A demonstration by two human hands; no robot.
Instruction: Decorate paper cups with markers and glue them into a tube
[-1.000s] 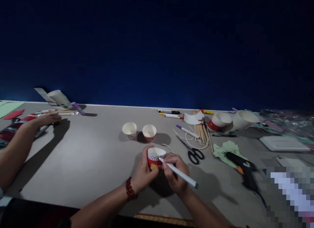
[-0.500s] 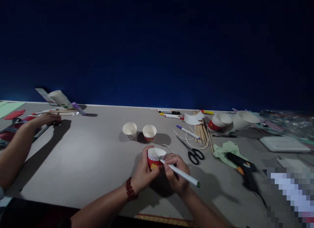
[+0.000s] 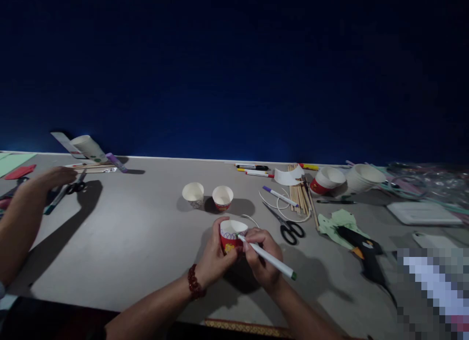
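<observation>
My left hand (image 3: 216,262) is wrapped round a small red and white paper cup (image 3: 227,246), with a row of purple loops drawn below its rim. In my right hand (image 3: 266,259) is a white marker (image 3: 273,260) with a green end, its tip touching the cup's white band. Part of the cup is hidden behind my fingers. Just beyond it stand two more paper cups, a patterned white one (image 3: 193,194) and a red-based one (image 3: 223,198). Black-handled scissors (image 3: 287,227) lie to the right of my right hand.
At the left, another person's hand (image 3: 60,176) is near dark scissors (image 3: 76,186). Wooden sticks (image 3: 298,198), a purple-capped marker (image 3: 280,196) and white cord lie at the right. Farther right are stacked paper cups (image 3: 362,179) and a black glue gun (image 3: 366,249). A blue wall backs the table.
The green-ended marker has shifted slightly in my right hand along the cup's band. At the left, the other person's hand has moved leftward, off the dark scissors.
</observation>
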